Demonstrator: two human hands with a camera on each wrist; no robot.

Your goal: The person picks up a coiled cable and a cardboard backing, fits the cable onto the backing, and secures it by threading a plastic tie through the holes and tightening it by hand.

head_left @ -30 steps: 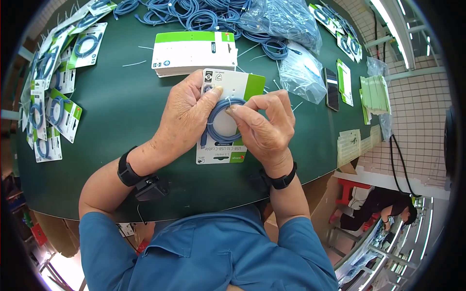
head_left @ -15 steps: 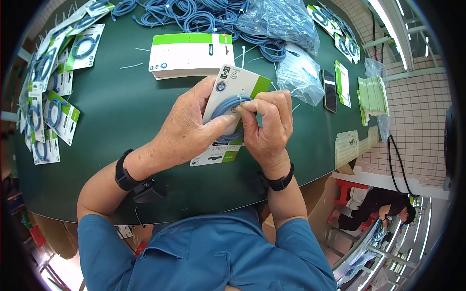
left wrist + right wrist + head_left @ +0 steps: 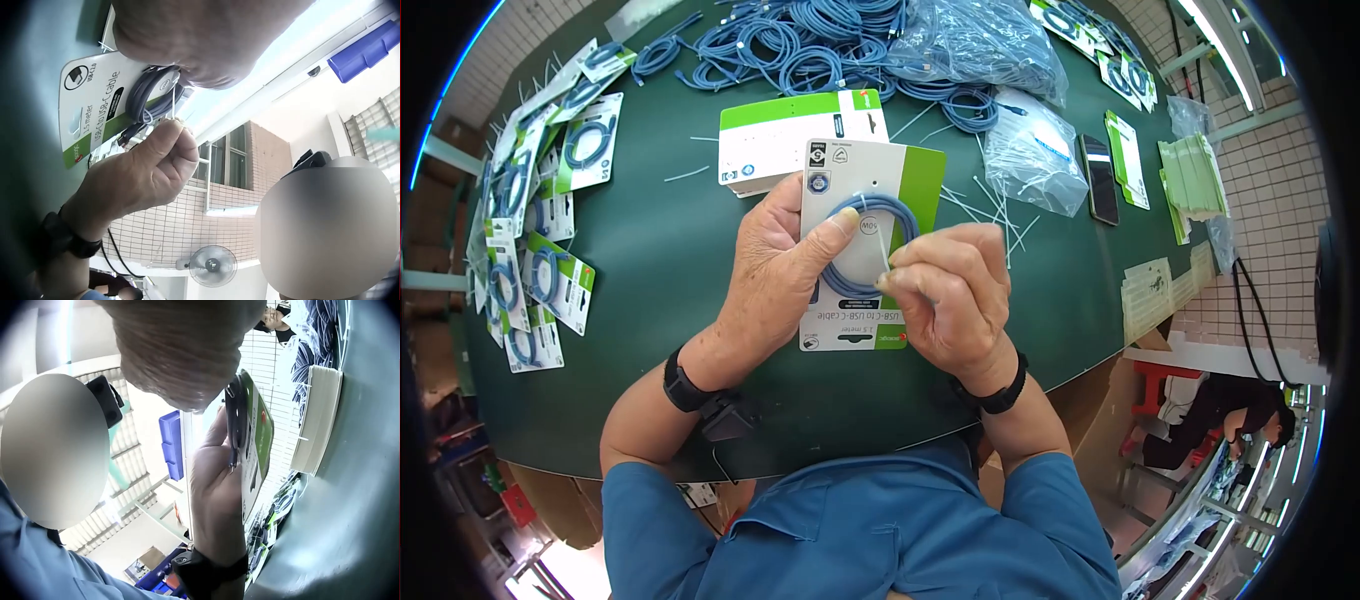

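A white and green cardboard package card (image 3: pixel 885 168), printed "USB-C to USB-C cable", is held up over the table by my left hand (image 3: pixel 768 262). A coiled blue cable (image 3: pixel 911 226) lies against the card's face, and my left thumb presses on the coil's upper left. My right hand (image 3: pixel 957 295) pinches the end of a thin white cable tie (image 3: pixel 884 248), which runs up toward the top of the coil. In the left wrist view, the same tie (image 3: pixel 174 103) stretches straight from the right fingertips to the coil.
Behind the card stands a stack of blank cards (image 3: pixel 770 150). Loose blue cables (image 3: pixel 810 45) and a bag of ties (image 3: pixel 1030 160) lie farther back. Loose ties (image 3: pixel 1005 215) and a phone (image 3: pixel 1099 180) are to the right. Finished cable cards (image 3: pixel 588 150) pile up at left.
The card has turned from tilted to nearly upright. My right hand has moved from the coil's top down and to the right with the tie's end; my left thumb has shifted up the coil.
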